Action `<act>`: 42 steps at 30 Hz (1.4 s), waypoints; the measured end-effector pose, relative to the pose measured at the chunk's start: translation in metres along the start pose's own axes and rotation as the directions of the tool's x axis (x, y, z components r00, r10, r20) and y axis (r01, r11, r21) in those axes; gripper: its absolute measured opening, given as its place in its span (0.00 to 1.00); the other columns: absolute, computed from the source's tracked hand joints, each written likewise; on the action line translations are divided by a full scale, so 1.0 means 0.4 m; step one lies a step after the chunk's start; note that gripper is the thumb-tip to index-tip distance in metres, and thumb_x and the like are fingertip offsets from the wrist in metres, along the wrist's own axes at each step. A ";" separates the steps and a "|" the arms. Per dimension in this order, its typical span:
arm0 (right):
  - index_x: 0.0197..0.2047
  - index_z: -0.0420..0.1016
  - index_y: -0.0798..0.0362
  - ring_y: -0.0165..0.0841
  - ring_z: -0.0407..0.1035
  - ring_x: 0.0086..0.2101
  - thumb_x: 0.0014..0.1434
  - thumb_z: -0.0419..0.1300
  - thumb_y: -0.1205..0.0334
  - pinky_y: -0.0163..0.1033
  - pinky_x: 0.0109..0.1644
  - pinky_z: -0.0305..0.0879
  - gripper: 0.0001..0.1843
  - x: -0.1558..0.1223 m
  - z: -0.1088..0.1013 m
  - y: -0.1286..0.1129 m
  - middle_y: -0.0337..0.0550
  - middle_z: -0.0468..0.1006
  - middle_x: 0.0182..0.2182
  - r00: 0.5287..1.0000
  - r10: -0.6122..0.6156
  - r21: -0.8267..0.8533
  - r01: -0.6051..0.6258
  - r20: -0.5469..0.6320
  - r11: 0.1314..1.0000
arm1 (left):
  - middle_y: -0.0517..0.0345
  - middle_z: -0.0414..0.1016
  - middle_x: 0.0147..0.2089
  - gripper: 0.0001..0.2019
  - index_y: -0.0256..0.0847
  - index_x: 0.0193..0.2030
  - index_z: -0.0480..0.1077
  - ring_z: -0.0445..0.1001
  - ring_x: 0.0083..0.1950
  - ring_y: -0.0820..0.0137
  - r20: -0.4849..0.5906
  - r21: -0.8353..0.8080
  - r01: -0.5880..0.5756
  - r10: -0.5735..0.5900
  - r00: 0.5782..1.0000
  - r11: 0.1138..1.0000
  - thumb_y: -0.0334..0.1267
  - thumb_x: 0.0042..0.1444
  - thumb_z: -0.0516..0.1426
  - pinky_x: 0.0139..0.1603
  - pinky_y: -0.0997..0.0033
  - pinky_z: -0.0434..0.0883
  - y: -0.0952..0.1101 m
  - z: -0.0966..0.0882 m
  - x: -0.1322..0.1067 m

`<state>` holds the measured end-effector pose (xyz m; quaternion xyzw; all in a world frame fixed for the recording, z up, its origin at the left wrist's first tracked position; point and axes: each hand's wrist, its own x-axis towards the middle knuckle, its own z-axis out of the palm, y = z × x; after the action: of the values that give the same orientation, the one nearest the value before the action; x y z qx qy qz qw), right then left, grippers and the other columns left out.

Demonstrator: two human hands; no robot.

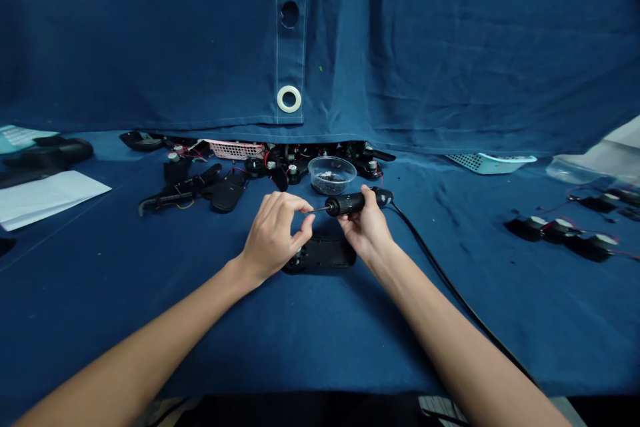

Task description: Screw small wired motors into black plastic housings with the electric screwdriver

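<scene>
My right hand point(369, 223) is wrapped round a black electric screwdriver point(345, 205), held level with its bit pointing left. At the tip of that bit, the thumb and forefinger of my left hand point(277, 233) are pinched together; whatever is between them is too small to make out. Below both hands a black plastic housing point(327, 253) lies on the blue cloth, its left end partly hidden by my left hand. Just beyond the screwdriver stands a clear round tub point(332, 175) with small dark pieces in its bottom, probably screws.
Black plastic parts point(227, 190) and a pink basket point(237, 149) lie at the back under a hanging blue curtain point(200, 40). White paper point(50, 197) is at left. More wired black parts point(563, 233) and a turquoise basket point(493, 163) are at right. The screwdriver's cable point(440, 270) runs toward the front right.
</scene>
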<state>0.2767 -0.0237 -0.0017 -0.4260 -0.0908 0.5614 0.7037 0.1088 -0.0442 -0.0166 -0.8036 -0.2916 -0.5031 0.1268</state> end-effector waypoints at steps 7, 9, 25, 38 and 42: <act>0.32 0.68 0.54 0.26 0.64 0.24 0.57 0.60 0.55 0.31 0.24 0.60 0.10 0.000 -0.006 -0.002 0.35 0.71 0.23 0.999 -0.023 0.014 0.023 0.026 1.000 | 0.56 0.70 0.36 0.07 0.39 0.42 0.61 0.68 0.39 0.68 0.002 0.018 -0.004 0.004 1.000 1.000 0.27 0.57 0.54 0.42 0.64 0.66 0.001 -0.008 0.007; 0.32 0.68 0.54 0.26 0.64 0.23 0.57 0.60 0.55 0.30 0.23 0.60 0.11 -0.002 -0.005 -0.001 0.35 0.71 0.22 0.999 -0.023 0.007 0.023 0.026 1.000 | 0.56 0.70 0.36 0.07 0.39 0.41 0.61 0.68 0.38 0.68 0.009 0.035 -0.011 0.011 1.000 0.999 0.27 0.57 0.54 0.41 0.64 0.66 0.000 -0.008 0.007; 0.29 0.65 0.52 0.26 0.62 0.21 0.57 0.60 0.56 0.30 0.20 0.58 0.11 -0.007 0.004 -0.007 0.34 0.68 0.20 1.000 -0.017 0.015 0.017 -0.004 1.000 | 0.58 0.70 0.34 0.05 0.40 0.39 0.62 0.68 0.37 0.69 0.024 -0.008 -0.013 0.013 1.000 1.000 0.29 0.57 0.54 0.42 0.64 0.65 -0.003 -0.016 0.015; 0.30 0.63 0.52 0.26 0.63 0.21 0.58 0.58 0.55 0.30 0.20 0.57 0.11 0.030 -0.010 -0.029 0.32 0.68 0.20 0.994 -0.095 0.007 0.096 -0.054 0.995 | 0.57 0.66 0.32 0.15 0.40 0.28 0.60 0.64 0.36 0.68 0.206 -0.169 0.142 -0.106 0.973 0.975 0.37 0.67 0.44 0.42 0.63 0.63 -0.044 -0.057 0.042; 0.29 0.63 0.51 0.26 0.62 0.20 0.59 0.57 0.52 0.31 0.19 0.57 0.13 0.013 -0.003 -0.037 0.31 0.64 0.18 0.975 -0.221 -0.035 0.220 -0.029 0.975 | 0.54 0.71 0.42 0.14 0.42 0.39 0.67 0.69 0.44 0.66 0.503 -0.252 0.236 -0.081 0.861 0.938 0.45 0.67 0.46 0.47 0.62 0.68 -0.028 -0.081 0.009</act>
<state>0.2899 -0.0198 0.0060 -0.4336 -0.1350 0.4712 0.7561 0.0796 -0.0502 0.0005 -0.8865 -0.2986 -0.3332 -0.1184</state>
